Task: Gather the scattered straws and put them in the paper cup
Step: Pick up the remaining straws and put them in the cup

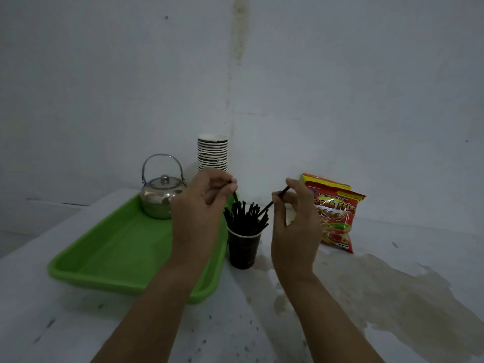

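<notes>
While pinching a straw in each hand over the cup, loading last ones; next, lower both in.

Snack bag: "Kentang Goreng", "Fries"; other txt unreadable.

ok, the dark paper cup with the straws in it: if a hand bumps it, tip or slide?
Probably tips. The paper cup is tall, narrows toward its base, and the straws fan out well above its rim, so it looks top-heavy. It likely weighs little, so a low push might slide it on the table. Both hands hold straws above it; nothing steadies it.
</notes>
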{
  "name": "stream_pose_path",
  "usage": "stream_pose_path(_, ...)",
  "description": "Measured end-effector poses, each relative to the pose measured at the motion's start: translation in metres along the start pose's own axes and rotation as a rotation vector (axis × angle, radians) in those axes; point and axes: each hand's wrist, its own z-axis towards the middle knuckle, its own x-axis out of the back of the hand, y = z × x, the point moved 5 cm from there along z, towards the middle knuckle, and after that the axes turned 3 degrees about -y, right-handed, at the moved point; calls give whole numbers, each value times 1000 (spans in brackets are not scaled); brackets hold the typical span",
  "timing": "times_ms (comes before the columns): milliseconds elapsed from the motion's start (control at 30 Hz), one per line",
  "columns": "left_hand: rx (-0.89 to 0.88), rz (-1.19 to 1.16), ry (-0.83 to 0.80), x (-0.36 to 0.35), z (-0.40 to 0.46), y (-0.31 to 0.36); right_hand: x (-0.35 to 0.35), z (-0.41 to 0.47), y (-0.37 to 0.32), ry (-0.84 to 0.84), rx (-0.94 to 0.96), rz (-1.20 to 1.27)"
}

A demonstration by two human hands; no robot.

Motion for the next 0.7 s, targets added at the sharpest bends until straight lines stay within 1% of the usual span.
stream_pose_path(167, 55, 141, -82, -14, -14, -30, -11, -13, 21, -141, 2, -155)
stream_pose_path(267, 42, 263, -126, -18, -17, -43, -18, -20, 30, -224, 12, -212)
stream_pose_path(367, 3, 384, -186, -23, -18, -52, -23, -25, 34, -270, 58, -254)
stream_pose_path(400, 7, 405, -200, -25, -19, -55, -25, -26, 35, -290, 65, -253)
stream_pose_path(467, 49, 367, -227, -28, -21, -60, -29, -30, 38, -336, 66, -232)
stream_pose_path(567, 83, 310, -244, -33, -27, -63, -30, -42, 44, -415, -40, -130)
stream_pose_path(700, 186, 223, -270, -41, -35, -76, -32, -62, 55, -511, -322, 138)
